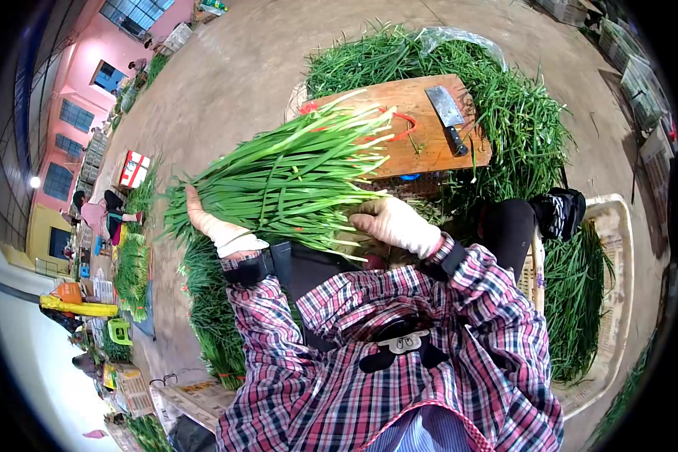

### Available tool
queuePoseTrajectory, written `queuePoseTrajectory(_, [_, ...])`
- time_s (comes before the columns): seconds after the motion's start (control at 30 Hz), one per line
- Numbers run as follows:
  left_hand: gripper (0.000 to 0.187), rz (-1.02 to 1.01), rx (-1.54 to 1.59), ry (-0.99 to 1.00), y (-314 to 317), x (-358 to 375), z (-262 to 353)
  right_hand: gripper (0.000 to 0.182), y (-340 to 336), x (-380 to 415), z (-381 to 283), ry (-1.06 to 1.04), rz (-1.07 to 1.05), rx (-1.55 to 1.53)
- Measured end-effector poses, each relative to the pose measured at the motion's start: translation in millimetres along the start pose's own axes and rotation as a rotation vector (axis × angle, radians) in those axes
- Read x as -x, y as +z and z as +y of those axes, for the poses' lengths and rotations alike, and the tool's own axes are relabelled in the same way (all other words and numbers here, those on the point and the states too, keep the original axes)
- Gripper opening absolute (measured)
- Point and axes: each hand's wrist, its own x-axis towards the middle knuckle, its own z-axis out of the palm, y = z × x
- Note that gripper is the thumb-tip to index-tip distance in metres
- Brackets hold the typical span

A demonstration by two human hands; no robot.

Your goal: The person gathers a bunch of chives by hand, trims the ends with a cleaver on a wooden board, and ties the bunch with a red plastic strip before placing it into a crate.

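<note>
A large bunch of long green leafy stalks (279,181) lies across my lap and reaches over the left part of the wooden board (407,154), pale ends to the right. My left hand (207,222), in a pale covering, is wrapped round the leafy end. At the pale ends, my right hand (399,222), also covered, has its fingers curled against the lower stalks. A cleaver (446,113) with a black handle rests on the board's right side. Beside the stalk ends, a red band (407,124) shows on the board.
Heaped greens (520,128) surround the board's back and right. A pale crate (618,301) of greens stands at my right. More bundles (211,301) lie at my left. Farther left are a seated person (98,215), a red-and-white box (134,170) and a green stool (119,331).
</note>
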Motion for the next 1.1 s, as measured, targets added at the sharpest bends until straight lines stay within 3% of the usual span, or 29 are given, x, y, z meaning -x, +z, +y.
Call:
queuePoseTrajectory(0.1, [0.056, -0.095, 0.011, -0.034, 12.4, 12.1, 2.9, 0.039, 13.6, -17.1, 1.3, 0.144, -0.115, -0.386])
queuePoseTrajectory(0.17, [0.056, -0.094, 0.007, -0.018, 21.4, 17.8, 0.8, 0.030, 23.1, -24.3, 8.3, 0.119, -0.146, -0.668])
queuePoseTrajectory(0.2, [0.057, 0.002, -0.005, 0.022, 29.6, 21.3, -0.5, 0.028, 21.5, -26.0, 7.6, 0.097, -0.195, -0.758])
queuePoseTrajectory(0.3, [0.056, -0.062, -0.009, -0.004, 22.3, 11.8, 2.0, 0.019, 29.9, -31.4, 5.9, 0.132, -0.240, -1.201])
queuePoseTrajectory(0.47, [0.054, 0.080, -0.109, 0.070, 43.4, 23.0, -5.6, 0.020, 36.9, -27.6, 19.5, 0.169, -0.293, -1.276])
queuePoseTrajectory(0.57, [0.052, 0.046, -0.098, 0.058, 30.2, 5.6, -10.5, 0.021, 28.9, -18.9, 21.8, 0.156, -0.319, -1.187])
queuePoseTrajectory(0.7, [0.046, 0.015, -0.076, 0.011, 18.9, -19.5, -9.1, 0.039, 13.2, -3.4, 19.0, 0.255, -0.122, -0.827])
queuePoseTrajectory(0.9, [0.046, 0.042, -0.065, 0.042, 13.6, -30.7, -17.5, 0.027, 8.1, 35.8, 10.8, 0.138, 0.176, -0.403])
queuePoseTrajectory(1.0, [0.050, 0.008, -0.049, 0.044, 10.9, -33.7, -24.8, 0.035, 15.4, 43.7, 2.8, -0.258, 0.362, 0.089])
queuePoseTrajectory(1.1, [0.049, 0.057, -0.082, 0.033, 19.2, -24.9, -28.7, 0.038, 19.0, 29.1, -5.3, -0.425, 0.446, 0.505])
